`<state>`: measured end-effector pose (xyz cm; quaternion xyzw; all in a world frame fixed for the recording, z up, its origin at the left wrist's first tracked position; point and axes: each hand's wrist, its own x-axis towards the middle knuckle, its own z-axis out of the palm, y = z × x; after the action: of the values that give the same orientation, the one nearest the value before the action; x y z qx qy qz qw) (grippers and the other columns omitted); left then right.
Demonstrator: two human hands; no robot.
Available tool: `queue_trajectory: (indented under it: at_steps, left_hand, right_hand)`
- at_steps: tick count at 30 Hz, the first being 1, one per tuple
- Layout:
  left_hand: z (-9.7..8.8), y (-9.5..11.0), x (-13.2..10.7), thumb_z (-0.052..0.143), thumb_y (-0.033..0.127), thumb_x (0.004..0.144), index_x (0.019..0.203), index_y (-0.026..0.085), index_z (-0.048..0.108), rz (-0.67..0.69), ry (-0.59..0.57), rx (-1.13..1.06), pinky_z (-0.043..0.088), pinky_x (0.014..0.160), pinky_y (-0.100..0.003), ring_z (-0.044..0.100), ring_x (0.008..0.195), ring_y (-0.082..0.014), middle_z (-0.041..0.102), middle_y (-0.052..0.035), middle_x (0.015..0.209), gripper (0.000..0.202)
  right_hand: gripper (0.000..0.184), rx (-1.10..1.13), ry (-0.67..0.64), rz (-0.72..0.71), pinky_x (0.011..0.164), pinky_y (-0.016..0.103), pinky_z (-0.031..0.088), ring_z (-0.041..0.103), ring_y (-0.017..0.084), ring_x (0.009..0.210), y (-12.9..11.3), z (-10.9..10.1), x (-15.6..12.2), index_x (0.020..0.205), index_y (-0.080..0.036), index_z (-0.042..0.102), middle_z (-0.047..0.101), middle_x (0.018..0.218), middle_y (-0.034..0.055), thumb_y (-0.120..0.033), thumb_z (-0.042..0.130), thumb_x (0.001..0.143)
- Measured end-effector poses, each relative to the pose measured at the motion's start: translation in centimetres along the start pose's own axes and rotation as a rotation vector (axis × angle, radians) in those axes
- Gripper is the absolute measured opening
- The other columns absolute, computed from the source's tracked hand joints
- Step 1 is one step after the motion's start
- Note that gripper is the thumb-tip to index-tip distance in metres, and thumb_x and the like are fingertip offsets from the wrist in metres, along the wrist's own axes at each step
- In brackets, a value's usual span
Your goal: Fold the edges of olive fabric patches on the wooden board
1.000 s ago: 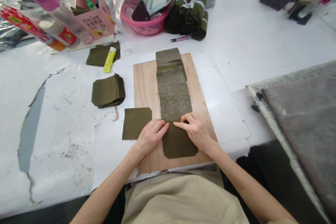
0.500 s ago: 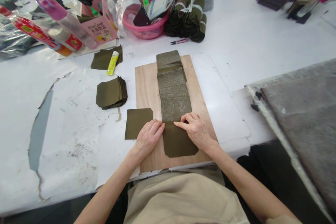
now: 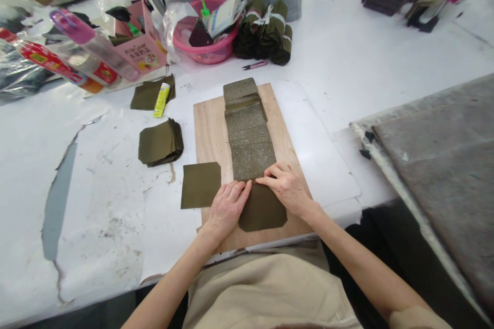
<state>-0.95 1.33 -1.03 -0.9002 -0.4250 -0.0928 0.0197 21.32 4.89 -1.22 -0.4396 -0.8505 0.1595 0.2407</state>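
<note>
Left hand [image 3: 227, 205] and right hand [image 3: 286, 189] meet at the line where a plain olive panel [image 3: 263, 212] adjoins a speckled strip [image 3: 251, 136], both lying on a wooden board [image 3: 210, 126] before the wearer. We see the left fingers close together, tips set on the line; the right fingers are bent, thumb and forefinger near its middle, though we cannot tell whether either hand pinches cloth. We judge this two-sided hold to keep the edge flat and aligned, the board giving firm backing. A loose olive piece [image 3: 200, 186] overlaps the board's left edge, probably for easy reach, with a stack of olive pieces [image 3: 160, 143] beyond. Of writing, we note Latin letters and Chinese characters on the pink box [image 3: 141, 51], too blurred to read surely; lettering on the yellow tube [image 3: 161, 100] and red-labelled bottle [image 3: 46, 59] is illegible.
</note>
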Motion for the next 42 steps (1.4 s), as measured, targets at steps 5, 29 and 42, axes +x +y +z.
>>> queue_trajectory:
  at_steps: [5, 29, 42]
  left_hand:
    - [-0.5, 0.1, 0.3, 0.043, 0.010, 0.094, 0.134, 0.010, 0.050, 0.014, -0.018, 0.044, 0.048, 0.089, -0.038, 0.054, 0.106, -0.0250, 0.060, -0.0131, 0.109, 0.040]
    - [-2.9, 1.2, 3.9, 0.043, 0.006, 0.091, 0.141, 0.016, 0.040, 0.102, -0.362, 0.153, 0.045, 0.077, -0.034, 0.054, 0.092, -0.0208, 0.056, -0.0083, 0.103, 0.051]
    - [-3.2, 2.0, 5.2, 0.053, 0.006, 0.087, 0.142, 0.023, 0.039, 0.110, -0.404, 0.197, 0.043, 0.069, -0.032, 0.051, 0.083, -0.0203, 0.052, -0.0042, 0.092, 0.059]
  right_hand:
    - [0.023, 0.066, -0.010, -0.036, 0.083, 0.031, 0.045, 0.049, 0.017, 0.093, 1.1, -0.4, -0.3, 0.105, -0.025, 0.070, 0.059, 0.090, 0.0042, -0.021, 0.050, 0.096]
    - [0.023, -0.011, -0.054, -0.104, 0.079, 0.027, 0.047, 0.051, 0.017, 0.093, 2.8, -2.0, -1.2, 0.107, -0.021, 0.069, 0.059, 0.094, 0.0057, -0.018, 0.050, 0.095]
    - [0.026, 0.007, -0.070, -0.096, 0.081, 0.028, 0.049, 0.051, 0.016, 0.097, 3.6, -2.5, -2.3, 0.113, -0.020, 0.065, 0.058, 0.098, 0.0061, -0.017, 0.046, 0.096]
